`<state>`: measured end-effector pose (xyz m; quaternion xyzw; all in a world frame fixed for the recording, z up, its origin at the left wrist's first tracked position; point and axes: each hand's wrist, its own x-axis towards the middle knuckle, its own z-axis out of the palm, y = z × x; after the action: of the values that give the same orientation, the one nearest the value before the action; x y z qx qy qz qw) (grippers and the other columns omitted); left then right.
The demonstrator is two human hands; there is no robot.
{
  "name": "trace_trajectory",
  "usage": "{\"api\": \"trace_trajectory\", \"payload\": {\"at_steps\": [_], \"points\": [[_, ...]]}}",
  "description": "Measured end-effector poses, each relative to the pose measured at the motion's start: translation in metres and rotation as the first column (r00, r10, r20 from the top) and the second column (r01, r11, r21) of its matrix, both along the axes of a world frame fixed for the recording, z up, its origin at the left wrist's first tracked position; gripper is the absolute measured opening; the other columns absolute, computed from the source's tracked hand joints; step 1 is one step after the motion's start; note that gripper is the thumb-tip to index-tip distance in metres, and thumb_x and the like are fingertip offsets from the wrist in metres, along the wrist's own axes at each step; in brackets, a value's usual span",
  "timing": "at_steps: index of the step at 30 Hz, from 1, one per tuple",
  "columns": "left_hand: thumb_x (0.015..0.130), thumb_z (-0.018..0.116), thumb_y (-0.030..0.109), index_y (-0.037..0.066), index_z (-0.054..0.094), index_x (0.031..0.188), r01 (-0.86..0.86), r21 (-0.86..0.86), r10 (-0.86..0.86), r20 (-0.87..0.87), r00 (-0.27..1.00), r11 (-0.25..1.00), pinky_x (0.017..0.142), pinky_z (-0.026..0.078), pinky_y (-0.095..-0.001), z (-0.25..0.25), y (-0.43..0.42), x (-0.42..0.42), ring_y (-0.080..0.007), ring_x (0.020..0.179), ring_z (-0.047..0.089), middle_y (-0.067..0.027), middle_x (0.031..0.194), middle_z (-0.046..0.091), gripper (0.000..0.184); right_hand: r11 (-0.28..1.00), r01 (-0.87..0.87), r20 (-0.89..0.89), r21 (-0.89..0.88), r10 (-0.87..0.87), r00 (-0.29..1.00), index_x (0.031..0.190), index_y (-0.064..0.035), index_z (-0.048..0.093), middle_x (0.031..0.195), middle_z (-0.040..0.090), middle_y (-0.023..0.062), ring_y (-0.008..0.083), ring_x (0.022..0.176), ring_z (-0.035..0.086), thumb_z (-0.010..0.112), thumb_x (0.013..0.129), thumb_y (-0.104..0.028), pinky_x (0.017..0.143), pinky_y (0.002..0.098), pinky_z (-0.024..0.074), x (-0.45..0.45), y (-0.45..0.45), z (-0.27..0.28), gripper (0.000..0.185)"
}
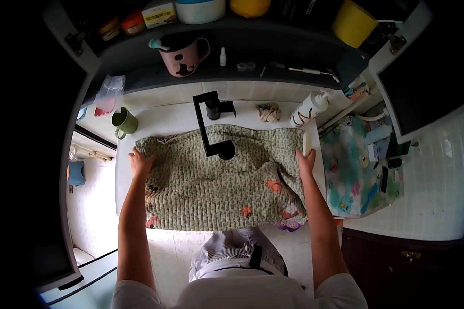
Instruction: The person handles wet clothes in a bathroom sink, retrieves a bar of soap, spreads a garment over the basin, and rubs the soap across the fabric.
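A green quilted cloth [206,180] with orange and red patches lies spread over the sink counter, its front edge hanging down. My left hand [141,162] grips its left edge, with the fingers partly hidden. At the opposite edge, my right hand [306,161] is closed on the cloth. Just beyond those fingers shows a pale oblong item [307,143]; I cannot tell whether my right hand touches it. Over the middle of the cloth reaches the black faucet [203,123], its round end close above the fabric.
On the white counter [160,116] stand a green mug [125,122], a crumpled cloth [268,112] and a white pump bottle [309,109]. Above, a dark shelf holds a pink mug [183,57] and small items. Open cabinet doors flank me. A patterned cover [345,177] lies right.
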<state>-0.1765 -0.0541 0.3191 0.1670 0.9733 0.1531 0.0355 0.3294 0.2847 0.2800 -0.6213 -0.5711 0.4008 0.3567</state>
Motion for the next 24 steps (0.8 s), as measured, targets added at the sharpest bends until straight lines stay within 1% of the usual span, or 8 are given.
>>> {"api": "trace_trajectory", "payload": {"at_steps": [5,8,9,14,17,20,23,24], "points": [[0.076,0.070,0.035,0.010,0.049,0.119,-0.002,-0.097,0.024,0.225,0.974,0.995,0.084,0.049,-0.0429,-0.012,0.014,-0.012,-0.0354,0.099,0.061,-0.0159,0.102,0.062,0.054,0.980,0.007,-0.152,-0.199,-0.038,0.988,0.117,-0.0048,0.044,0.097,0.048,0.0083,0.0213,0.078,0.051,0.067,0.084,-0.012,0.069,0.0383,0.0435,-0.021,0.003,0.042,0.041],[0.084,0.063,0.030,0.012,0.058,0.109,0.322,-0.307,-0.345,-0.023,0.938,0.896,0.081,0.049,-0.0441,0.002,0.001,-0.018,-0.0343,0.093,0.063,-0.0123,0.097,0.066,0.031,0.986,0.125,-0.291,-0.114,-0.153,0.944,0.116,-0.0062,0.041,0.101,0.045,0.0073,0.0210,0.089,0.049,0.061,0.085,0.001,0.079,0.0382,0.0437,-0.006,0.018,0.023,0.037],[0.085,0.062,0.029,0.012,0.059,0.106,0.287,-0.268,-0.310,-0.050,0.949,0.920,0.079,0.049,-0.0446,0.014,-0.004,-0.021,-0.0343,0.093,0.062,-0.0111,0.099,0.065,0.026,0.984,0.148,-0.176,-0.100,-0.164,0.971,0.141,-0.0080,0.027,0.105,0.045,0.0080,0.0238,0.097,0.049,0.056,0.087,0.006,0.085,0.0383,0.0419,0.001,0.029,0.014,0.063],[0.088,0.059,0.030,0.013,0.060,0.101,0.172,-0.148,-0.191,-0.128,0.973,0.974,0.073,0.047,-0.0468,0.069,-0.015,-0.041,-0.0357,0.090,0.061,-0.0096,0.101,0.062,0.021,0.978,0.144,-0.256,0.154,-0.101,0.961,0.123,-0.0057,0.039,0.104,0.045,0.0098,0.0278,0.094,0.051,0.058,0.087,0.004,0.086,0.0399,0.0415,-0.008,0.035,0.072,0.042],[0.088,0.059,0.029,0.013,0.060,0.102,0.172,0.046,-0.156,-0.250,0.956,0.984,0.073,0.047,-0.0456,0.073,-0.005,-0.045,-0.0354,0.091,0.061,-0.0103,0.101,0.061,0.021,0.845,0.082,-0.036,0.528,-0.074,0.997,0.120,-0.0044,0.042,0.107,0.047,0.0131,0.0313,0.096,0.052,0.062,0.084,0.002,0.087,0.0416,0.0412,-0.010,0.054,0.059,0.042],[0.086,0.060,0.030,0.014,0.061,0.103,0.103,0.183,-0.049,-0.281,0.959,0.978,0.074,0.047,-0.0447,0.047,0.001,-0.042,-0.0343,0.092,0.060,-0.0105,0.101,0.059,0.024,0.771,-0.037,0.188,0.635,-0.108,0.976,0.122,-0.0027,0.042,0.112,0.048,0.0166,0.0354,0.101,0.052,0.066,0.081,-0.001,0.088,0.0438,0.0417,0.001,0.058,0.033,0.048],[0.081,0.064,0.031,0.016,0.052,0.123,-0.120,0.063,0.120,-0.007,0.993,0.991,0.082,0.047,-0.0450,0.017,0.007,-0.039,-0.0349,0.103,0.056,-0.0144,0.118,0.052,0.046,0.875,-0.081,0.329,0.477,-0.092,0.940,0.120,-0.0005,0.043,0.111,0.049,0.0183,0.0376,0.102,0.052,0.069,0.080,-0.006,0.088,0.0455,0.0426,0.002,0.041,0.022,0.048],[0.081,0.064,0.028,0.015,0.046,0.128,-0.079,0.041,0.081,-0.066,0.995,0.996,0.087,0.046,-0.0444,0.003,0.005,-0.032,-0.0349,0.111,0.052,-0.0170,0.125,0.047,0.052,0.922,-0.071,0.392,0.381,-0.091,0.915,0.119,0.0005,0.044,0.110,0.049,0.0191,0.0384,0.102,0.052,0.070,0.080,-0.009,0.087,0.0462,0.0429,0.002,0.031,0.024,0.048]]}}
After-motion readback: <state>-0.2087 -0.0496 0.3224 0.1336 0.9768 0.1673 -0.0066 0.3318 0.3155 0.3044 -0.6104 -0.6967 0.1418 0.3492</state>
